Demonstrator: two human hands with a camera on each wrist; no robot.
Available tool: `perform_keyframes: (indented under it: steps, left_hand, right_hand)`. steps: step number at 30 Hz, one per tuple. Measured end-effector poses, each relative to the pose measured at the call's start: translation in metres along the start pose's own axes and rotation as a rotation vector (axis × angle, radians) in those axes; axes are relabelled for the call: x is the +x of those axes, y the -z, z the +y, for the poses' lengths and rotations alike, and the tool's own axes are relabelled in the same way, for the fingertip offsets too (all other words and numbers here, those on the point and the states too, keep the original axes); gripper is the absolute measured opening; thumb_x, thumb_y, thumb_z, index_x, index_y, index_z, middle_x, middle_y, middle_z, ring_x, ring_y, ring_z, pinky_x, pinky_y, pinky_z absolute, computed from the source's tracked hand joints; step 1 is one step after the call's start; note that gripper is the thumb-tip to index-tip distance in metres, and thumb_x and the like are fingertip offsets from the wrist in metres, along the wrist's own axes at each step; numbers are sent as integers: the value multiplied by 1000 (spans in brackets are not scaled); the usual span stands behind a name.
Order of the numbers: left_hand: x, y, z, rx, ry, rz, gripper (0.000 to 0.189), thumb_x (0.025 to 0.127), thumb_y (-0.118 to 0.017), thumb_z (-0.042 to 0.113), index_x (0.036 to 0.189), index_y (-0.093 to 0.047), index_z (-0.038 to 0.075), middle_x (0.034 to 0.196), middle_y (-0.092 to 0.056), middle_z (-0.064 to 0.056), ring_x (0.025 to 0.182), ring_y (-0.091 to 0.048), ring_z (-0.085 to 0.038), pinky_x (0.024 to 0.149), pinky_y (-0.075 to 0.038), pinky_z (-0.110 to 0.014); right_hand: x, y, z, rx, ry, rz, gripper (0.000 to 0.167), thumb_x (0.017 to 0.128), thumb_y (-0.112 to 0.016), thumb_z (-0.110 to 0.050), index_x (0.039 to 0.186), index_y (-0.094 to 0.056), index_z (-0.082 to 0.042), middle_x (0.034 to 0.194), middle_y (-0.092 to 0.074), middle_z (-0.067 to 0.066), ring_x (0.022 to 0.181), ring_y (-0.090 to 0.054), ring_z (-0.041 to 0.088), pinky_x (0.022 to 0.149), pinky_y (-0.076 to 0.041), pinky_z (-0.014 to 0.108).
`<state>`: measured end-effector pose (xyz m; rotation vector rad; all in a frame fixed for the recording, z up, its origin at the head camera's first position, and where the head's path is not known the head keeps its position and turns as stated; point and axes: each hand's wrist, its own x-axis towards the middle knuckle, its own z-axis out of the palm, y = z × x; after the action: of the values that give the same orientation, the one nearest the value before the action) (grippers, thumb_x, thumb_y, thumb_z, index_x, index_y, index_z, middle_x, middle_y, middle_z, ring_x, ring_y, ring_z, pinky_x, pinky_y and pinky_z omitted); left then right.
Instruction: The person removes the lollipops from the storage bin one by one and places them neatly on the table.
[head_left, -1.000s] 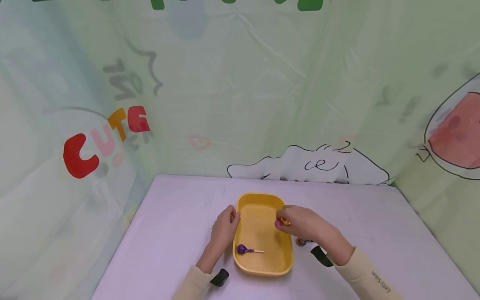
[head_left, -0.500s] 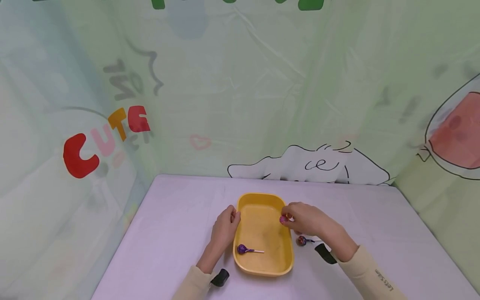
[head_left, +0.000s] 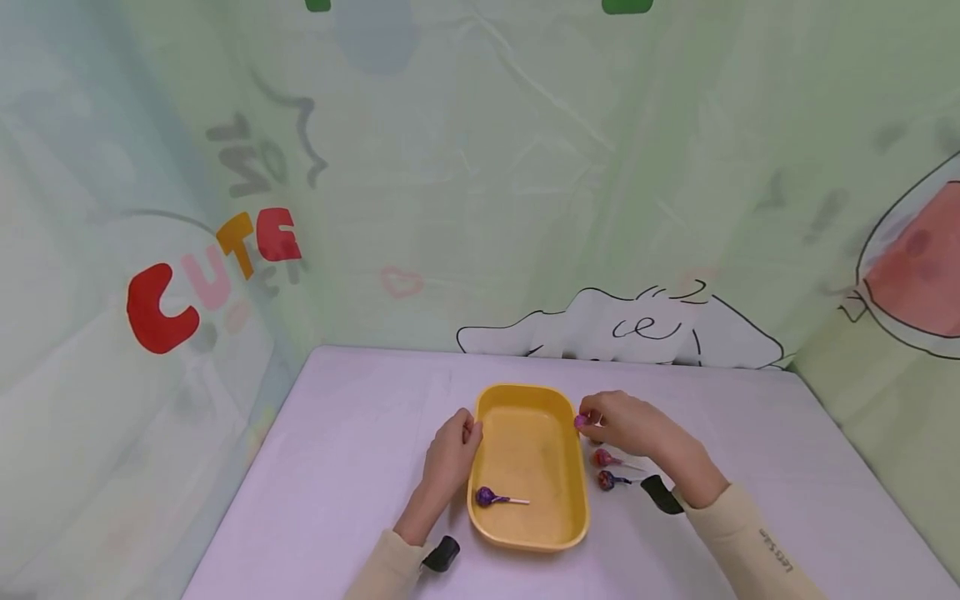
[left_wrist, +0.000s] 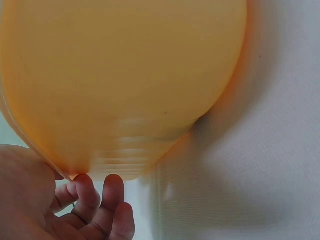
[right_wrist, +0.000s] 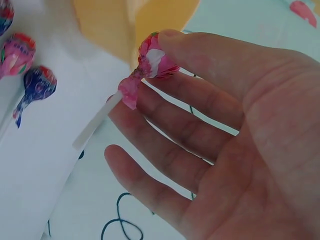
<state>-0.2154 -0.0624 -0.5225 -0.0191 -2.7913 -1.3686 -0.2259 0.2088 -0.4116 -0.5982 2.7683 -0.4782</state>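
In the head view my left hand holds the left rim of a yellow tray. The left wrist view has its curled fingers against the tray wall. My right hand is just beyond the tray's right rim, with a pink-wrapped lollipop pinched by its head between thumb and index finger; the white stick points away. A purple lollipop lies inside the tray near its front. On the table, right of the tray, lie a pink lollipop and a dark blue-red lollipop.
Another dark-wrapped lollipop lies beside the pink one in the right wrist view, partly hidden by my right hand in the head view. The pale table is bounded by a printed curtain at the back and sides.
My right hand has moved from over the tray to the right and farther back with the lollipop, uncovering the pink lollipop on the table. My left hand stays at the rim.
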Motion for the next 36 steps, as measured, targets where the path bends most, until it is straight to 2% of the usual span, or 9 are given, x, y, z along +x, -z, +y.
perform_keyframes:
  steps: [11,16,26,36]
  left_hand:
    - [0,1,0,11,0,-1,18,103,-55,27,90,-51,15,72,-46,4,60,-44,-10,52,-34,-21]
    - [0,0,0,12,-10,1,18,103,-55,27,90,-51,16,71,-47,4,60,-44,-9,52,-34,-21]
    - [0,1,-2,29,-32,22,20,103,-56,27,88,-51,16,70,-46,5,59,-43,-9,52,-33,-22]
    - [1,1,-2,24,-22,18,20,103,-56,27,88,-51,16,70,-46,5,60,-43,-9,53,-33,-22]
  right_hand:
    - [13,-3,25,5,-9,37,17,93,-70,-19,103,-69,-5,93,-68,3,81,-60,15,75,-57,36]
    - [23,-8,36,9,-30,19,18,94,-69,-18,104,-68,-3,94,-68,5,82,-60,17,76,-58,36]
    - [38,-18,57,3,-17,2,17,94,-70,-16,104,-69,-2,97,-69,6,87,-61,20,84,-57,43]
    - [43,-27,70,38,-84,-66,15,96,-64,-9,107,-68,-1,92,-65,5,81,-55,19,79,-55,39]
